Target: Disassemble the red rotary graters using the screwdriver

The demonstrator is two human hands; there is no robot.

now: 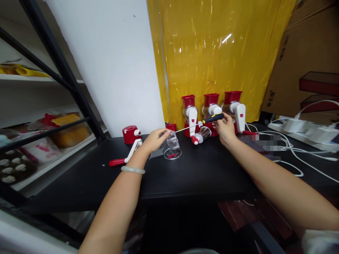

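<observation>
The screwdriver [217,118] is gripped by its handle in the closed fingers of the right hand [226,129]; its shaft is pointed toward the clear plastic part [173,141], pinched by the left hand [154,140]. Between both hands' fingers, a metal drum [204,134] is seen; beyond the right fingers, three graters [211,100] are lined up.

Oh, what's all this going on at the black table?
A person is working bare-handed. The right hand holds a screwdriver, its shaft pointing toward a clear plastic piece in the left hand. Three red-and-white crank machines stand behind, with a perforated metal drum lying in front of them. A red part with a crank sits off to the left.
</observation>
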